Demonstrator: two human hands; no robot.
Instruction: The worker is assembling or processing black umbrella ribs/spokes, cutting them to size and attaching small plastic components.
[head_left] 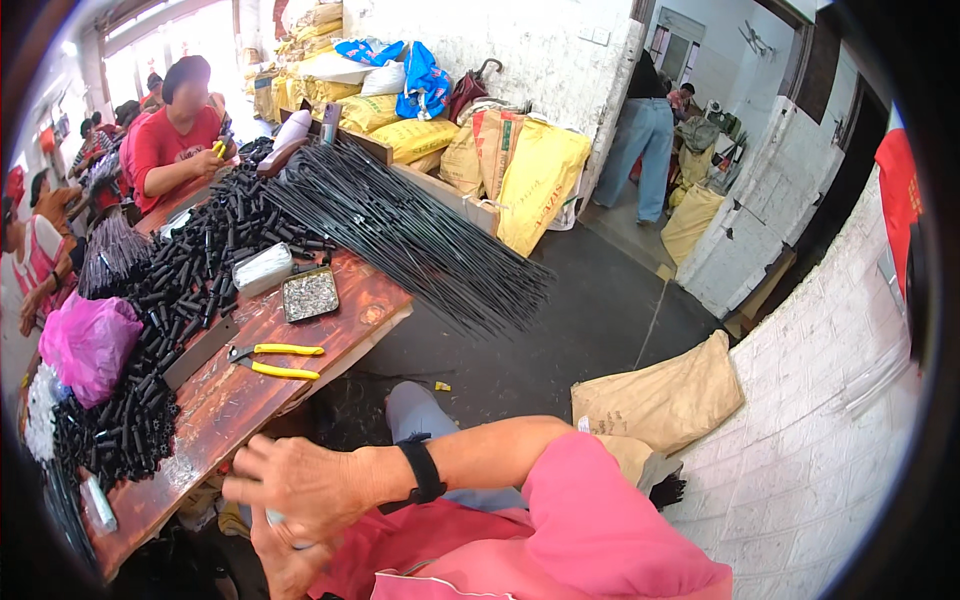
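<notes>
My right hand [310, 485], with a black band on its wrist, is laid across my left hand [290, 562] just off the table's near edge. The right fingers are bent and closed in. A small pale bit shows between the hands, too little of it to name. Most of the left fingers are hidden under the right hand. Nearest on the wooden table [345, 300] lie cutting pliers [275, 360] with yellow handles, their jaws pointing left. Beyond them are a small square tin [310, 294] of tiny metal pieces and a clear-wrapped white block [262, 269].
Short black tubes [205, 255] heap over the table, beside a pink plastic bag [92, 345]. Long black rods [410, 235] overhang its right end. A brown sack [660, 390] lies on the floor at right. A person in red [180, 150] works across the table; yellow sacks [415, 135] stand behind.
</notes>
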